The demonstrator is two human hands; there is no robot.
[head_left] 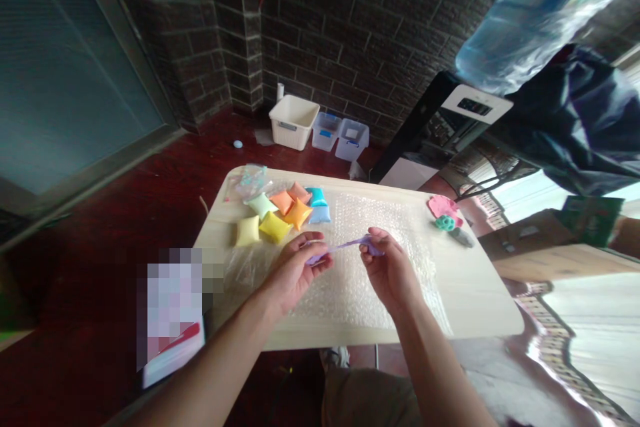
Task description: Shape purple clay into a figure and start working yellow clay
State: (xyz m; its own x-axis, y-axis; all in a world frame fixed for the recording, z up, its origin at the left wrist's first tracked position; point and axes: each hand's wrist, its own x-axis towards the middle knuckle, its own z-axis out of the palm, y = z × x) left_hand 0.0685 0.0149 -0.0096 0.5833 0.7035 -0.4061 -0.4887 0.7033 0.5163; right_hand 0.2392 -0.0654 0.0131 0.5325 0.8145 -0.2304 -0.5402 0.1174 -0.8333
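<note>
My left hand [296, 271] and my right hand [385, 265] each pinch one end of a piece of purple clay [345, 245], stretched into a thin strip between them. Both hands hover above a sheet of bubble wrap [350, 280] spread on a small light wooden table [475, 293]. Several small clay packets [280, 212] in yellow, pale green, orange and blue lie at the table's far left, just beyond my left hand.
A pink and green clay piece [444, 211] lies at the table's far right. A clear plastic bag [249, 180] sits at the far left corner. On the dark red floor by the brick wall stand a white bin [293, 121] and two clear boxes [340, 135].
</note>
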